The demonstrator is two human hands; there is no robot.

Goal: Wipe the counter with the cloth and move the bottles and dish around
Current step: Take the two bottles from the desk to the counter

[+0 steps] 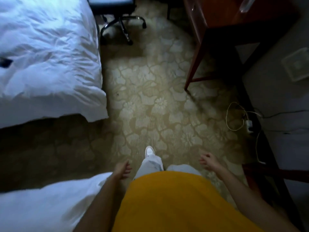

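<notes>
Both hands hang empty with loosely curled fingers. Ahead of the left hand [122, 169] and right hand [207, 160], a strip of patterned carpet [150, 101] lies open. Left of the left hand, white bedding [46, 56] closes that side. Beyond it stands an office chair base [122, 25]. Right of the right hand, a red-brown desk leg [194, 64] and a looped white cable [234, 116] crowd the floor.

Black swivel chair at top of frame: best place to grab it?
Only the black swivel chair's seat edge and chrome star base show. Take the near seat edge from the carpet side, palm under; the backrest is out of frame. Both hands hang empty.
</notes>
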